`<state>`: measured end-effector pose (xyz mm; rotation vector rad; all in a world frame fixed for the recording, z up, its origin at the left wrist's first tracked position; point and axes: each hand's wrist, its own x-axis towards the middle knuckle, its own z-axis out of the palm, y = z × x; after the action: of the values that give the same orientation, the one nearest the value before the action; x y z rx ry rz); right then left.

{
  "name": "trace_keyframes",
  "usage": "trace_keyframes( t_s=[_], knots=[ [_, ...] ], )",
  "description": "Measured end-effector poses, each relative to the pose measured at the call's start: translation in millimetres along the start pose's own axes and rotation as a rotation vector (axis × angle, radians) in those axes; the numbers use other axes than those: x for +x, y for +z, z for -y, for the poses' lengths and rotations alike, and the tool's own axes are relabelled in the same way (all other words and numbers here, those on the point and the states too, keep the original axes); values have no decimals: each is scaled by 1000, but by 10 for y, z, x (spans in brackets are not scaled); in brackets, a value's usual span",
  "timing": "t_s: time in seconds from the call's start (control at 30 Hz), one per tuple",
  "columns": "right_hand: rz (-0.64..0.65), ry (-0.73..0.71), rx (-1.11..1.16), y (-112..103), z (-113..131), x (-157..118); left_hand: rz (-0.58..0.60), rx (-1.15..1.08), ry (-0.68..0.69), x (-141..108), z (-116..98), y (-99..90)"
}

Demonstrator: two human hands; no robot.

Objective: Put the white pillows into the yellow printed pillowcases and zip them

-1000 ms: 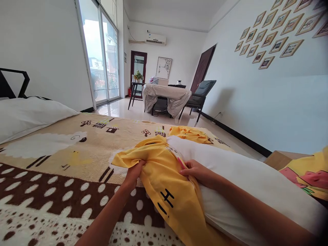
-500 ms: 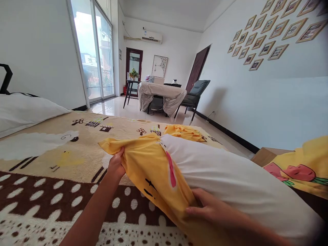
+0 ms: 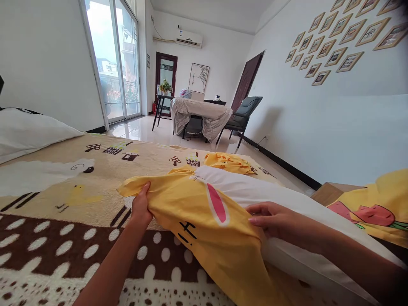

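Note:
A yellow pillowcase (image 3: 194,204) with a pink-and-white ear shape and black lettering covers the far end of a white pillow (image 3: 296,199) and drapes down its near side. My left hand (image 3: 142,207) is closed around a bunched fold near the pillowcase's left corner. On the right, my right hand (image 3: 272,219) pinches the pillowcase's edge between thumb and fingers, beside the bare white part of the pillow. The lower end of the pillowcase runs out of view at the bottom.
Beneath lies a beige and brown patterned blanket (image 3: 95,225). A crumpled yellow cloth (image 3: 229,162) lies beyond the pillow, and another white pillow (image 3: 35,131) is at the left. At right, yellow fabric with pink print (image 3: 379,208) lies by a cardboard box (image 3: 334,191).
My right hand has moved up and lifted the pillowcase's edge, spreading the cloth so the ear print and lettering show more. My left hand has shifted slightly left, still gripping.

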<state>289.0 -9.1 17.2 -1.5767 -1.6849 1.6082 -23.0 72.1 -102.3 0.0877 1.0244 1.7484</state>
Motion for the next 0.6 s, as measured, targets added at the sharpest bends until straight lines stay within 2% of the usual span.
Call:
trace_keyframes(
  t_s=[0.1, 0.13, 0.2, 0.3, 0.37, 0.43, 0.53, 0.57, 0.6],
  knots=[
    [79, 14, -46, 93, 331, 325, -50, 23, -6, -47, -4, -41],
    [61, -1, -54, 102, 400, 458, -73, 33, -9, -35, 2, -63],
    [-53, -35, -25, 64, 451, 717, -118, 49, -15, 27, 22, -108],
    [-235, -11, 35, -86, 336, 957, -174, 75, 15, 152, 50, -160],
    [-219, 33, 18, -199, 221, 961, -184, 112, 65, 211, 45, -184],
    [-122, 59, -45, -309, 168, 882, -156, 180, 132, 242, 7, -216],
    [44, 34, -228, -535, 289, 812, -41, 372, 180, 263, -115, -309],
    [41, -7, -322, -634, 367, 841, 3, 443, 178, 271, -167, -349],
    [-21, -67, -432, -737, 449, 900, 41, 506, 173, 282, -221, -392]
  ],
)
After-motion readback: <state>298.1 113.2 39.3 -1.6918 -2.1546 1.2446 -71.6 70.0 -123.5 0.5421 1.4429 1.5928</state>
